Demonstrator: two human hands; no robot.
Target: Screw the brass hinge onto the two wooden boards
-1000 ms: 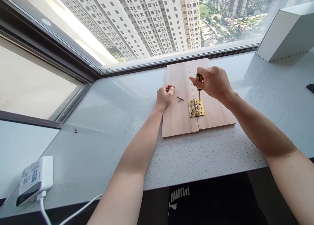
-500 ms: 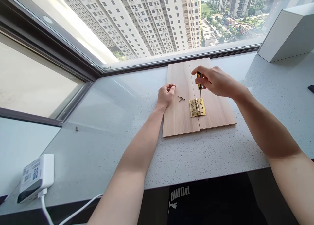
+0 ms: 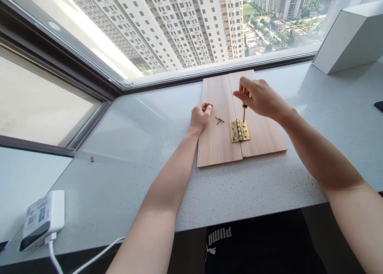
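My right hand [image 3: 259, 96] is closed around a yellow-and-black screwdriver [image 3: 245, 98], held nearly upright. Its tip meets the upper right part of a brass hinge [image 3: 243, 131], at or close to a screw hole. The hinge lies unfolded across the seam between two light wooden boards, the left board [image 3: 214, 146] and the right board [image 3: 266, 138]. Several dark screws [image 3: 219, 120] lie loose on the left board. My left hand [image 3: 202, 115] rests at that board's left edge with its fingers curled and pinched together; whatever they may hold is hidden.
The boards lie on a speckled white countertop [image 3: 143, 146] beside a window. A white box [image 3: 344, 42] stands at the back right, with a dark object [image 3: 378, 106] at the right edge. At front left is a white device [image 3: 44, 218] with a cable [image 3: 98, 252].
The screwdriver handle has tilted slightly to the right, and my right fingers have shifted their grip on it. My left hand, the hinge and the screws keep their places on the boards.
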